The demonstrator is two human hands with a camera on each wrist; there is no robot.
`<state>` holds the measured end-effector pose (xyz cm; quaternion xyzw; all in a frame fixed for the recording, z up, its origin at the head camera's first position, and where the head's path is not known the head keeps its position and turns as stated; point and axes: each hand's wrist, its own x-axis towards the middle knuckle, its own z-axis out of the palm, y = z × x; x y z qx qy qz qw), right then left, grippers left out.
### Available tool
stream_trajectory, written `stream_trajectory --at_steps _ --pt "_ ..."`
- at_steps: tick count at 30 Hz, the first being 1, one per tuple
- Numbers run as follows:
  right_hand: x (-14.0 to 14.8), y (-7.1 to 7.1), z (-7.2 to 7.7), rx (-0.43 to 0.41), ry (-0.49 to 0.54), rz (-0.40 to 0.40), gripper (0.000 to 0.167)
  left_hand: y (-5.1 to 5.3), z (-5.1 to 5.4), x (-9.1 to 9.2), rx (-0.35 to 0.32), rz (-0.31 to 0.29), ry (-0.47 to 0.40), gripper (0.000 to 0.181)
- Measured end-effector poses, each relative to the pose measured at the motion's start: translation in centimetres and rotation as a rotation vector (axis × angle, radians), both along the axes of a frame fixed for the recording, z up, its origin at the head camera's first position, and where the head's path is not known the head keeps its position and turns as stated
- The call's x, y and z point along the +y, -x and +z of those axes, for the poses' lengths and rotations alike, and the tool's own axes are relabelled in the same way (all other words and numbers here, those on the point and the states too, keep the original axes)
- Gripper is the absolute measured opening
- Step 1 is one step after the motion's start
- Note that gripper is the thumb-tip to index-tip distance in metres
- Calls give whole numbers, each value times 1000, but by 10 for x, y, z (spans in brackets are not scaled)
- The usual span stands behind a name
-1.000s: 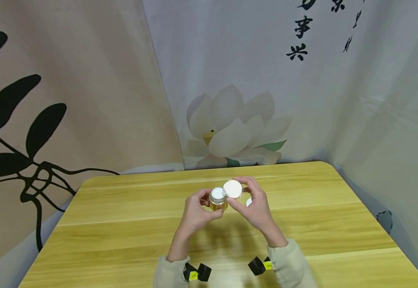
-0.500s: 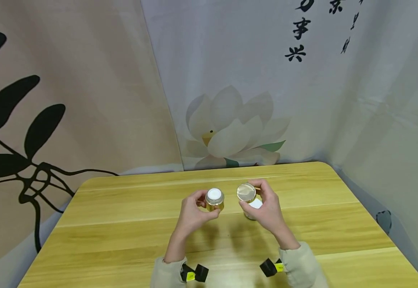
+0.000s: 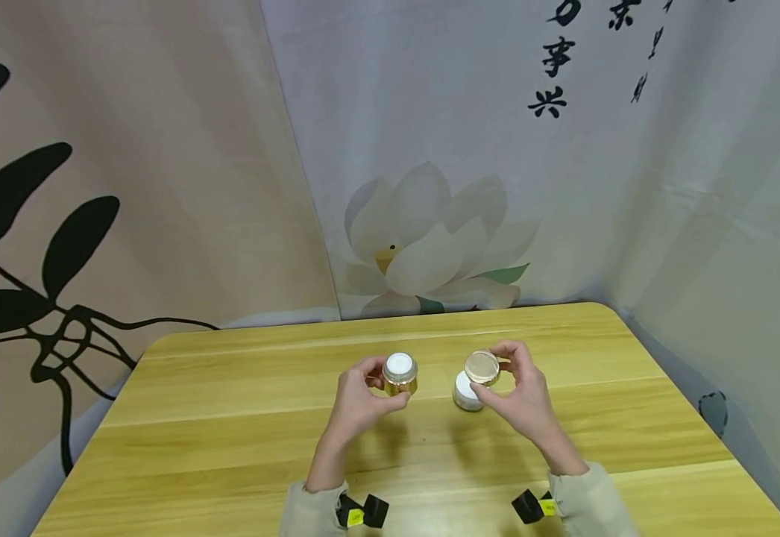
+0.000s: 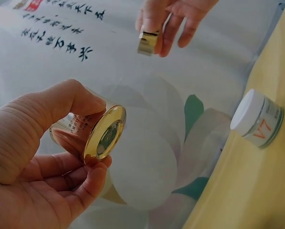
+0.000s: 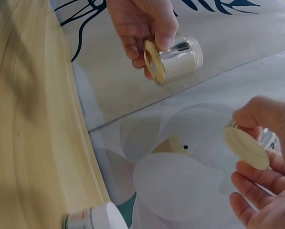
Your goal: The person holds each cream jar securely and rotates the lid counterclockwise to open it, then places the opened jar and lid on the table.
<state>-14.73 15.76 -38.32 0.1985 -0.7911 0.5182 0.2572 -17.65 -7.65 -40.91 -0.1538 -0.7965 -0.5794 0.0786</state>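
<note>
Left hand (image 3: 362, 394) pinches cosmetic jar (image 3: 400, 375) left of V7 jar (image 4: 260, 118) | likely slick; grip sidewall (image 5: 182, 59) | right hand (image 3: 523, 389) pinches lid (image 3: 482, 368)

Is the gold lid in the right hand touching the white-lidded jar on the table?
Apart. They overlap in the head view, but the left wrist view shows a wide stretch of backdrop between the gold lid and the white-lidded jar.

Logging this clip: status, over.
Left grip holds shiny gold-based cylindrical jar. Right grip holds round shiny gold lid, apart. White-lidded cylindrical jar on wooden table, seemingly not blocking.
</note>
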Motion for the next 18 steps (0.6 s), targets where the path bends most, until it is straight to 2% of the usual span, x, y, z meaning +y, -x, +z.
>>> stream_trajectory --at_steps 6,11,18 --pt "12 -2 -6 18 -58 -57 52 -1 0 1 -1 -2 -13 43" --pt "21 -6 -8 30 -129 -97 49 -1 1 2 -22 16 10 43" --pt "29 -11 -12 33 -187 -127 49 0 1 3 -34 20 23 41"
